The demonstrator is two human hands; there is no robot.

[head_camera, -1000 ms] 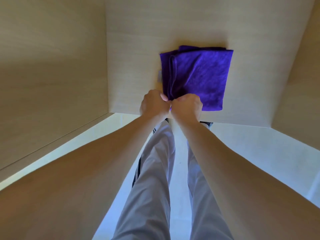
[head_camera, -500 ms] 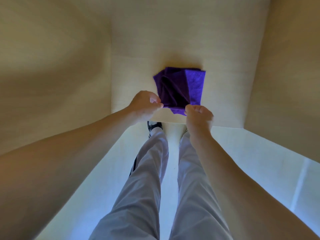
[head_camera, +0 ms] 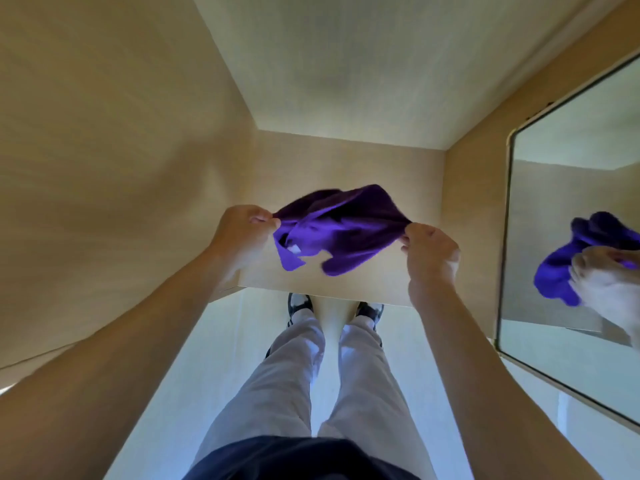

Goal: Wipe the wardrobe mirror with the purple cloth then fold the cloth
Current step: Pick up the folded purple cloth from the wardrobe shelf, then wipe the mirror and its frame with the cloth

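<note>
One crumpled purple microfibre cloth (head_camera: 341, 230), two hands. The left hand (head_camera: 242, 233) pinches its left end, the right hand (head_camera: 427, 252) its right end — the long axis runs left to right, slack folds sagging above a pale wooden wardrobe shelf (head_camera: 367, 284). A frameless wardrobe mirror (head_camera: 568, 237) on the right reflects the cloth.

One head cam only, wide-angle, looking steeply down and forward into a wardrobe (head_camera: 121, 150) bay. Close range: forearms fill the lower corners, legs and shoes straight below. Mirror (head_camera: 571, 209) at right edge reflects part of the same scene. No second view.
</note>
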